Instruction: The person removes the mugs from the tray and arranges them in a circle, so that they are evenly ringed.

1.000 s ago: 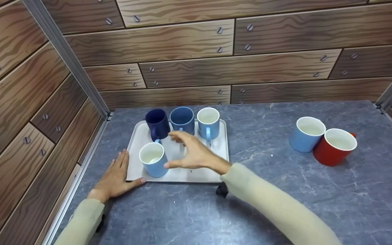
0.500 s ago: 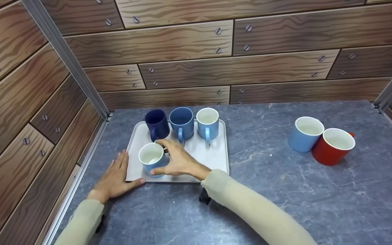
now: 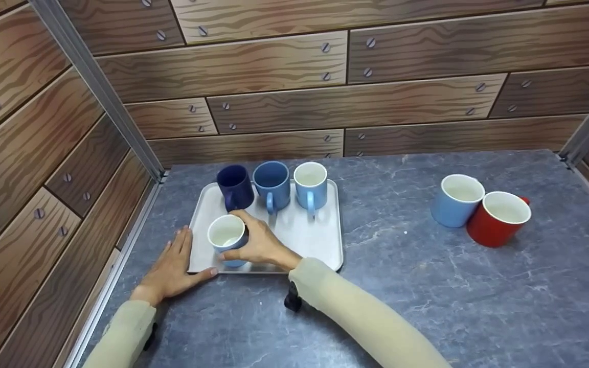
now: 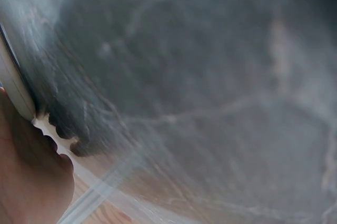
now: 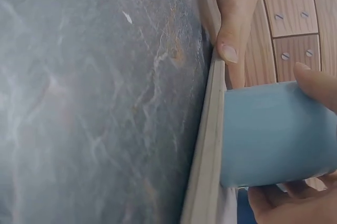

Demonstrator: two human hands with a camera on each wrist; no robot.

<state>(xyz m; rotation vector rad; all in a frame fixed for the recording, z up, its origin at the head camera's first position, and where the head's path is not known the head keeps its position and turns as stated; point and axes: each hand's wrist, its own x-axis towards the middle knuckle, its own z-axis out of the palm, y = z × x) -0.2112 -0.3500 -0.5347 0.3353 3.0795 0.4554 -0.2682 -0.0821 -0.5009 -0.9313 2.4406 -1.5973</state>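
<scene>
From my post I watch the right hand grasp a light-blue cylindrical mug with a white interior, left of centre in the head view. The hand is part-way open, its thumb and fingers curved around opposite sides of the wall; my right wrist view shows the same hold at its right edge. The mug is upright at the lower-left corner of a pale rectangular tray with rounded corners. The left hand, at lower left, holds nothing: I see it spread, fingers straight along the tray's left edge, thumb touching its near corner. Along the tray's upper side I have a navy mug, a mid-blue mug and a second light-blue mug in a row. On the grey marbled tabletop, at right, a third light-blue mug sits against a red mug with a white interior. My left wrist view is mostly blurred tabletop.
</scene>
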